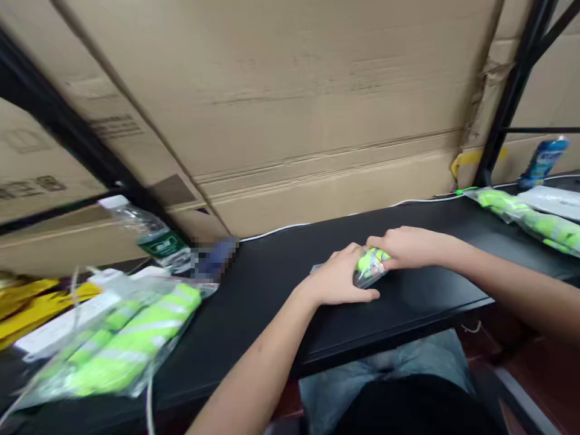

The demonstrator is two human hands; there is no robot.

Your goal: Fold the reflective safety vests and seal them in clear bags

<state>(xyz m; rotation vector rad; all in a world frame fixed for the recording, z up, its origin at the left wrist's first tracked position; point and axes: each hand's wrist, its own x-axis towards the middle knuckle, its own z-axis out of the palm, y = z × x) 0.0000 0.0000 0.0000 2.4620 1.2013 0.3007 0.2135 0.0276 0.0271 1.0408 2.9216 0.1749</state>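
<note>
"Quick one: what's in the hands on my feed?"
"I've got a small bag [372,266], clear plastic, neon yellow-green fabric with silvery stripes inside. It's on the black table [267,290], right under the left hand [339,275]."
"Grip?"
"Left is curled over the bag, thumb spread along the near side. The right hand [401,248] has its fingers closed on the far right end. Both gripping the same bag."
"Other containers?"
"Well to the left of the left hand, a larger bag [136,338]: clear, folded neon fabric, pale stripes. Beyond it, a clear bottle [165,241] with a white cap and green label; I can't tell how full."
"Right side?"
"Well to the right of the right hand, a long bag [530,217], clear again, neon fabric inside. Farther back past that, a blue bottle [544,160]; too blurred for me to read contents."
"Behind the hands?"
"Cardboard [317,121], standing along the table's far edge, white cable [281,231] at its foot."
</note>
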